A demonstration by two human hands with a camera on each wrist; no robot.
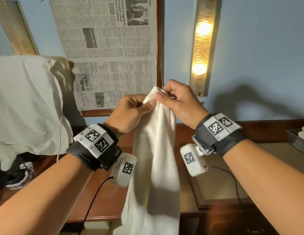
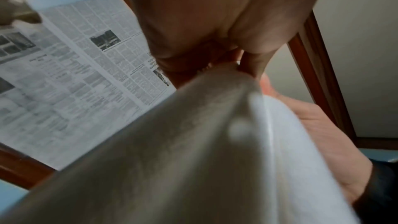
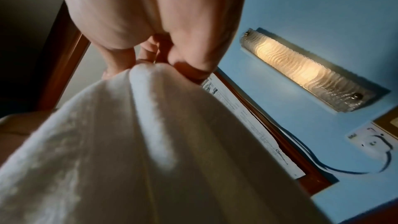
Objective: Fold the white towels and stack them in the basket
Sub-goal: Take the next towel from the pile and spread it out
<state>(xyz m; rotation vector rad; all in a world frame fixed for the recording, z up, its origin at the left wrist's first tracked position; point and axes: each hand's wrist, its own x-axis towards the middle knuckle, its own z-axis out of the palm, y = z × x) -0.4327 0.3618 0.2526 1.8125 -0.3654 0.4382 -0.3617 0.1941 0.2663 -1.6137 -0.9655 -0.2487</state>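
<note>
Head view: a white towel (image 1: 156,150) is being held up in front of the newspaper-covered mirror (image 1: 110,53), its top edge bunched between both hands and its length hanging down past the wooden dresser top (image 1: 105,197).
Left hand (image 1: 131,112): the towel's top is being pinched between thumb and curled fingers.
Right hand (image 1: 180,102): the same bunched edge is being pinched just beside the left hand, so the two grips are almost touching.
Step in hand: judged to be the finding of the corners before the first fold; nothing is being folded yet.
How it is best done: the hands should be slid apart along the hem until each corner is being held, so that the cloth is being spread flat and not twisted; the hanging end should be kept off the dresser edge.
Basket: a tray-like container (image 1: 298,141) holding pale rolled cloth is being cut off at the right edge; whether it is the basket cannot be told.
Left wrist view: the towel folds (image 2: 193,142) are being shown close, with newsprint behind.
Right wrist view: a wall socket (image 3: 370,140) is being shown that the head view does not show.
</note>
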